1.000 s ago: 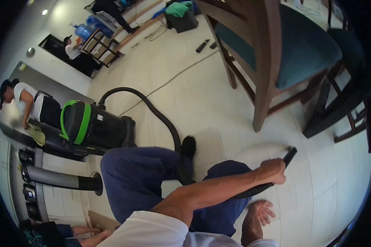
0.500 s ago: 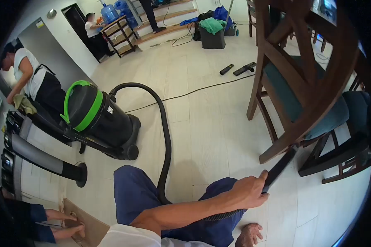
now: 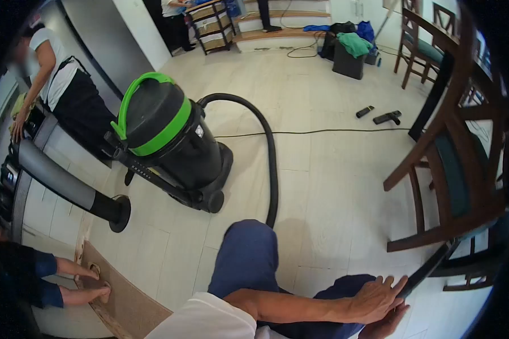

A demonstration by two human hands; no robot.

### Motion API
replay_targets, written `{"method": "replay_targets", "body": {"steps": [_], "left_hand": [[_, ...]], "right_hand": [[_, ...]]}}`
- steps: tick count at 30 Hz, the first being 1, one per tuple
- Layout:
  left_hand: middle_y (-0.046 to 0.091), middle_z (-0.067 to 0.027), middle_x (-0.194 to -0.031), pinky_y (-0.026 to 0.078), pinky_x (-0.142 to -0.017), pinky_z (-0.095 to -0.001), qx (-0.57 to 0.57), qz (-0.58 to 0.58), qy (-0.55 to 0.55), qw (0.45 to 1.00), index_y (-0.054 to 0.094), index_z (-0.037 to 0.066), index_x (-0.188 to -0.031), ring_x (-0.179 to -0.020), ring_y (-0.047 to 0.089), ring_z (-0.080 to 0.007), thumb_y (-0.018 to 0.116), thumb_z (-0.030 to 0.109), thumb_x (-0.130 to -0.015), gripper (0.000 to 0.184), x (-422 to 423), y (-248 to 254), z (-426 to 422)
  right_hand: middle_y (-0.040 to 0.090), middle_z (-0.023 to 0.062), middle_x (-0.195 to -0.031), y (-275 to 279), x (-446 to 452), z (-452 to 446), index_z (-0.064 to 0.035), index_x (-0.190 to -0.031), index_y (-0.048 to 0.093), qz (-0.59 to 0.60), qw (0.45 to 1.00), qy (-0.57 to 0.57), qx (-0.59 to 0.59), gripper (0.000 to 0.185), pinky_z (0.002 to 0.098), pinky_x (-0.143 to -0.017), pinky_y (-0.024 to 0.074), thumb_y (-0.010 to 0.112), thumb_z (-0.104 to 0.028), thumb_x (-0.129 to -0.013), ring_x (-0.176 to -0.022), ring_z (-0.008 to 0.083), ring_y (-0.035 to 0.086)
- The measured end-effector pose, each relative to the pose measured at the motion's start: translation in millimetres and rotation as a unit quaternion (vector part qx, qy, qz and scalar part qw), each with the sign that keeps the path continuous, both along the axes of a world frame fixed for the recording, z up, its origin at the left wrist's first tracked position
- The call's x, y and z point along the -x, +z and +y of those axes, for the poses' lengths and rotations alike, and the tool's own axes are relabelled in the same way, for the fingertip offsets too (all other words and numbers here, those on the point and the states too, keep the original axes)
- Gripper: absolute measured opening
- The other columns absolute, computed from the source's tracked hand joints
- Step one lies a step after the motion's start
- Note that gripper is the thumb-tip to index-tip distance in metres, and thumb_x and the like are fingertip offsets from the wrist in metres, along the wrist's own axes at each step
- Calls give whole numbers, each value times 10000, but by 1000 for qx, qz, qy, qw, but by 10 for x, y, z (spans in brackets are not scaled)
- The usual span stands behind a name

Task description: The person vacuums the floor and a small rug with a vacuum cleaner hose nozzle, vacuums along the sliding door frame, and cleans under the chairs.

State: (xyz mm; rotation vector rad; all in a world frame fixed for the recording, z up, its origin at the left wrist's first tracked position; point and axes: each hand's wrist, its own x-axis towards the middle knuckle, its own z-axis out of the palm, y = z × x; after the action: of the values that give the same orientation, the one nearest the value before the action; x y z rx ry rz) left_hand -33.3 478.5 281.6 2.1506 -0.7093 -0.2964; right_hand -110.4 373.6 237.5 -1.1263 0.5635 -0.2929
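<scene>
A black vacuum crevice nozzle [image 3: 427, 272] points up and right, its tip by the lower legs of a wooden chair [image 3: 447, 234]. My left hand [image 3: 376, 300], its arm crossing over my lap, lies over the nozzle's near end with its fingers bent loosely on it. Just beneath, my right hand [image 3: 387, 323] closes around the same end, partly hidden by the left. The black vacuum cleaner [image 3: 175, 133] with a green band and handle stands on the floor ahead. Its hose [image 3: 271, 164] curves down behind my knee.
A cable [image 3: 322, 131] runs across the floor near two black attachments [image 3: 385, 116]. A person [image 3: 62, 73] works at the left counter beside a grey tower-shaped appliance [image 3: 68, 175]. Another person's legs [image 3: 79, 282] are at lower left. A bin with green cloth [image 3: 350, 56] stands by the steps.
My right hand has come up from beside my leg to the nozzle, beneath my left hand. The left fingers have loosened. The view has turned left, so the vacuum cleaner appears farther right.
</scene>
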Motion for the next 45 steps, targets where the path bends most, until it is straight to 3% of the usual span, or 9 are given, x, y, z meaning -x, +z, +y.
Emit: {"method": "replay_targets", "body": {"steps": [5,8,10,13,15,16,27,34,45], "left_hand": [[585,-281,-1209,525,-863,-505,45,74,-148,985,485,1,-1407,-1077,631,-405,606,291,-957,548,-299,76,1007],[609,-213,-1261,447,-1044,-469,-16,-236,252,938,564,49,-1335,-1231,554,-394,737,201,-855,532,-947,367,2641],[618,-228,-1146,470,-953,-502,-171,-246,517,801,597,19,-1159,-1158,570,-358,746,178,-826,398,-1401,1237,3764],[484,-240,-1355,427,-955,-643,-476,-436,653,395,506,6,-1304,-1214,488,-454,631,498,-884,659,-1983,1723,5570],[443,-222,-1448,383,-1005,-659,-453,-262,716,462,423,37,-1412,-1338,420,-435,621,542,-894,751,-2010,2019,6256],[469,-214,-1452,380,-1023,-636,-412,-127,720,544,427,39,-1408,-1378,405,-422,629,555,-896,754,-2034,2109,6598],[663,-295,-1118,490,-888,-546,-434,-140,662,595,579,-4,-1174,-1073,621,-484,626,395,-934,468,-1993,1973,7527],[652,-325,-1012,475,-861,-579,-381,-124,661,635,588,-18,-1031,-989,612,-520,594,149,-786,296,-1730,1881,7414],[671,-313,-893,505,-789,-563,-307,4,672,673,527,-42,-1133,-898,650,-504,709,99,-832,379,-1569,2129,6892]], "right_hand": [[589,161,-1016,171,-310,311,65,-1188,541,79,993,-87,-32,531,455,-840,509,558,-427,-987,-946,291,595],[644,143,-984,-170,-113,-152,-16,-1174,592,24,987,19,-157,495,412,-714,556,558,-470,-981,-819,225,653],[702,119,-1000,-179,-119,-174,-14,-1139,621,-13,985,23,-171,528,335,-609,601,493,-510,-1013,-750,188,705],[662,78,-788,-113,-127,-17,-49,-966,605,51,976,-81,-195,447,258,-368,508,598,-497,-964,-497,142,613],[696,114,-931,-90,-126,-112,-53,-1018,636,48,977,28,-205,514,404,-587,589,581,-560,-948,-743,199,699],[592,49,-698,336,-401,375,-64,-839,561,130,970,-131,-157,497,300,-383,484,589,-547,-951,-458,151,552],[564,89,-685,426,-405,975,-119,-969,505,302,945,-38,-118,428,388,-394,488,580,-539,-942,-446,214,519],[537,1,-695,2210,-1537,1860,-12,-1087,581,191,953,219,88,317,284,-414,449,726,-239,-919,-489,111,530],[568,64,-666,5803,-4430,2203,5,-1010,546,-171,927,151,298,466,256,-419,427,501,-458,-1026,-442,119,516]]}}
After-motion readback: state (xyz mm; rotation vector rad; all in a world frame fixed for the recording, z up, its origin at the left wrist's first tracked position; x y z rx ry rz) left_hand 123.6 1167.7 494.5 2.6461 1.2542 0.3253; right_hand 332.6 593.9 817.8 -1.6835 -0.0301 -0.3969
